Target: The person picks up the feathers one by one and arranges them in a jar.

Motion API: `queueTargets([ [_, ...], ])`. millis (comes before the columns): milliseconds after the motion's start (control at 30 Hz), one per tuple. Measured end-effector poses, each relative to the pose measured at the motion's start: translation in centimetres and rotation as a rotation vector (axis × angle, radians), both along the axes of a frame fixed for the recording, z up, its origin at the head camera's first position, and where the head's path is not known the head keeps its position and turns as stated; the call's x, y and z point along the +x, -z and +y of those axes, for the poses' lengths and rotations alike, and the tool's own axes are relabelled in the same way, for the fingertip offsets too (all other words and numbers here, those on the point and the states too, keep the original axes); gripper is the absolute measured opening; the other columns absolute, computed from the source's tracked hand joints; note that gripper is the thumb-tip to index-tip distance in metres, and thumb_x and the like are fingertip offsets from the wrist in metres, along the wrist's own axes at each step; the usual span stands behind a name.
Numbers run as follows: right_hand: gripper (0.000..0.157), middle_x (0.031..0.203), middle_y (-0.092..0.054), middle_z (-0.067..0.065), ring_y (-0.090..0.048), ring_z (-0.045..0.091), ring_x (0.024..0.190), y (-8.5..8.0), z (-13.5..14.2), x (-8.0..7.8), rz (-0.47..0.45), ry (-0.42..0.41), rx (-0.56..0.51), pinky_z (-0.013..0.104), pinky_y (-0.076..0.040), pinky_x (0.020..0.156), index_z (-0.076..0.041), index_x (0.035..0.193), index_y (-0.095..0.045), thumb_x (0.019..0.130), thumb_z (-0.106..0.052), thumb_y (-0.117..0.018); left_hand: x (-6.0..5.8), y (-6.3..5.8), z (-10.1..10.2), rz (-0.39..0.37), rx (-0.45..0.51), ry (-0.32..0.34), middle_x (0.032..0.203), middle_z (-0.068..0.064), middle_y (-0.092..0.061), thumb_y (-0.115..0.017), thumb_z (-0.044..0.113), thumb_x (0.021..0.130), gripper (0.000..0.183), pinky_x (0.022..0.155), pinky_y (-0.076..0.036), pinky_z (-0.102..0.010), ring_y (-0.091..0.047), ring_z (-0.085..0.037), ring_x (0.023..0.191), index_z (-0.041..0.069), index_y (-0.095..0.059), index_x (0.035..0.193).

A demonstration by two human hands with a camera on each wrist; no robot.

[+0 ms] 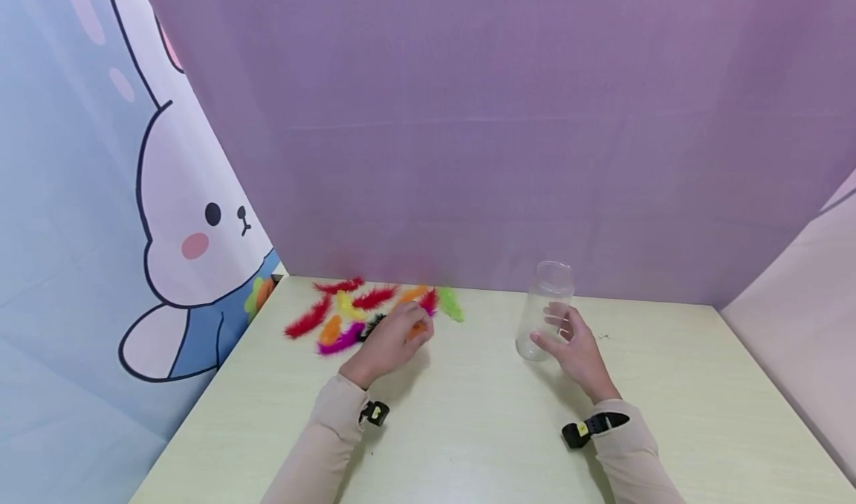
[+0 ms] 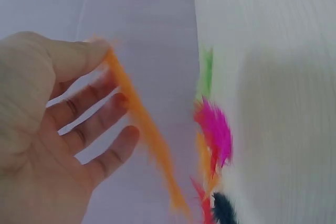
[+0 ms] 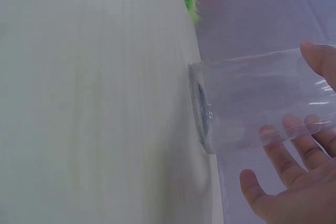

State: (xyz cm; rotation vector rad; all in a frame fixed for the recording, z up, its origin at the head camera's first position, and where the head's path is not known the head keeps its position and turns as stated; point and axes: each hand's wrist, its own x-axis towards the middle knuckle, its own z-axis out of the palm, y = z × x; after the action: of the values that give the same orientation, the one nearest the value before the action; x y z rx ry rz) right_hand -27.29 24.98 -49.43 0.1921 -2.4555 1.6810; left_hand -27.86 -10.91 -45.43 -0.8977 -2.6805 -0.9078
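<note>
My left hand (image 1: 390, 343) pinches an orange feather (image 2: 144, 116) between thumb and index finger; the other fingers spread loosely behind it in the left wrist view. The feather hangs down at a slant over the table, close to a loose scatter of feathers. My right hand (image 1: 580, 354) grips a tall clear jar (image 1: 533, 314), thumb on one side and fingers on the other. The jar stands upright with its base on the table and its narrower mouth at the top; only bare see-through wall (image 3: 252, 100) shows in the right wrist view.
Red feathers (image 1: 310, 318), a yellow feather (image 1: 349, 307), a purple feather (image 1: 342, 339) and a green feather (image 1: 450, 305) lie at the table's back left. A purple cloth (image 1: 501, 132) rises behind the table (image 1: 468, 422). A rabbit-print curtain (image 1: 60, 266) hangs at left.
</note>
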Motion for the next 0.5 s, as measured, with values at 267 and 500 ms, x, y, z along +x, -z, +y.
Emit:
queueTargets([
  [267,0.076,0.152,-0.048,0.02,-0.047,0.038,0.141,-0.1,0.0,0.3,-0.002,-0.002,-0.006,0.058,-0.028,0.121,-0.008,0.151,-0.039,0.09,-0.027,-0.08,0.2,-0.2,0.8,0.032,0.149,-0.005,0.092,0.004,-0.064,-0.067,0.015,0.099,0.004,0.083,-0.051,-0.031,-0.056,-0.013,0.09,0.015,-0.063,0.097],
  [500,0.076,0.151,-0.049,0.02,-0.048,0.038,0.14,-0.1,-0.1,0.4,-0.002,0.005,-0.008,0.058,-0.028,0.121,-0.007,0.15,-0.04,0.089,-0.027,-0.081,0.6,-0.4,1.5,0.039,0.284,-0.014,0.091,0.001,-0.068,-0.066,0.014,0.099,0.003,0.077,-0.053,-0.028,-0.061,-0.014,0.086,0.012,-0.067,0.097],
])
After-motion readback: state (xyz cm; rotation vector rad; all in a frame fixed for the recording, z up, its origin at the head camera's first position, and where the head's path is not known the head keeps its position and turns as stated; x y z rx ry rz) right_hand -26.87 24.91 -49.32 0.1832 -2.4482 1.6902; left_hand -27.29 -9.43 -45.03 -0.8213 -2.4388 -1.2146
